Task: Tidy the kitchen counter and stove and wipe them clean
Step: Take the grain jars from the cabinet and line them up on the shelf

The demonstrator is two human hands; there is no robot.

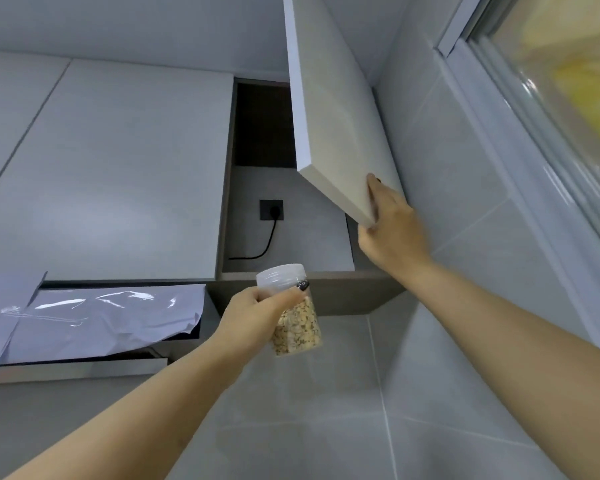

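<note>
One clear plastic jar of pale grain with a white screw lid (293, 308): gripped just under the lid by the left hand (253, 315), upright, slightly tilted, just below and in front of the open wall cupboard's shelf edge (326, 277). Right hand (390, 220) grasps the pale grey cupboard door (340, 126) at its lower corner. Cupboard opening lies up and ahead of the jar; left hand nearer.

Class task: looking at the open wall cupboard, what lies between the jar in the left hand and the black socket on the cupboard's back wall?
Head view: a black cable hanging from the socket, then the cupboard's front edge, above the jar.
</note>
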